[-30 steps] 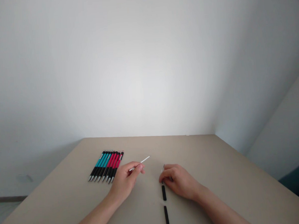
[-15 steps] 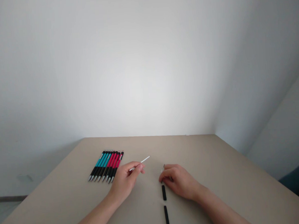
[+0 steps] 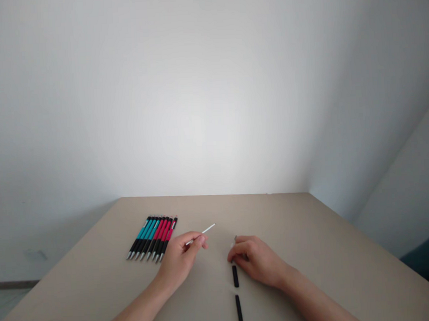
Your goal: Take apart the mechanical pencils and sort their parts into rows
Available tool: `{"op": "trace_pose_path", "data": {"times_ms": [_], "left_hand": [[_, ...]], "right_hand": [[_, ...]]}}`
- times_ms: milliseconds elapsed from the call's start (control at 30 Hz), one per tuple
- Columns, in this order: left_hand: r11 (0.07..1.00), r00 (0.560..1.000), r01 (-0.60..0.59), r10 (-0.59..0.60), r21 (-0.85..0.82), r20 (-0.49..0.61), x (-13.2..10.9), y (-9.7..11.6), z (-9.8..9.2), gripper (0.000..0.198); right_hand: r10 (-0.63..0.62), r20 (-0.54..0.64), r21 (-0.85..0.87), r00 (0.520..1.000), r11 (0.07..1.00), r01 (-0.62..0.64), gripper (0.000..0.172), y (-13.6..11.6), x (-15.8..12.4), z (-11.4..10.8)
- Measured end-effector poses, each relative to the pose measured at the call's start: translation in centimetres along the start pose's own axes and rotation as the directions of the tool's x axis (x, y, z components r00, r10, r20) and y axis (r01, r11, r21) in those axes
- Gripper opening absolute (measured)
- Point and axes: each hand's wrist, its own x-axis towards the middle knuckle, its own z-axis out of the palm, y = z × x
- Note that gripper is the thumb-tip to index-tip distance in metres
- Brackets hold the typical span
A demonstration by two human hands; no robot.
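Observation:
My left hand point(image 3: 180, 262) rests on the beige table point(image 3: 314, 251), its fingers pinched on a thin white refill rod point(image 3: 204, 230) that points up and to the right. My right hand point(image 3: 256, 259) lies just right of it with the fingers curled over the top end of a short black pen piece point(image 3: 235, 276); a small grey tip shows above the fingers. A longer black pen piece point(image 3: 239, 314) lies in line below it, near the table's front edge.
A row of several pens point(image 3: 153, 237), teal ones on the left and red ones on the right, lies side by side left of my left hand. A white wall stands behind the table. The table's right edge runs diagonally at the right.

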Motion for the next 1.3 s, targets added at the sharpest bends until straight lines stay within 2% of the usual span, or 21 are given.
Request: {"op": "trace_pose_path", "data": {"times_ms": [967,1100,1233,1300], "left_hand": [[1.0,1.0,0.003,-0.002,-0.023,0.014,0.0,-0.2,0.0,0.043],[0.999,1.0,0.005,-0.004,-0.044,0.021,-0.1,0.1,0.0,0.042],[0.995,0.994,-0.018,0.028,-0.093,0.105,-0.2,0.8,-0.1,0.041],[0.993,0.978,-0.04,0.061,-0.107,0.198,-0.4,1.1,-0.1,0.039]], "right_hand": [[-0.024,-0.01,0.021,1.0,0.999,0.024,0.029,0.2,0.1,0.1],[-0.023,-0.081,0.045,0.996,0.999,0.027,0.028,-0.3,0.0,-0.2],[0.017,-0.176,0.145,0.984,0.989,0.008,0.023,-1.2,-0.1,-0.1],[0.09,-0.192,0.297,0.977,0.954,-0.029,0.024,-1.7,0.1,0.3]]}}
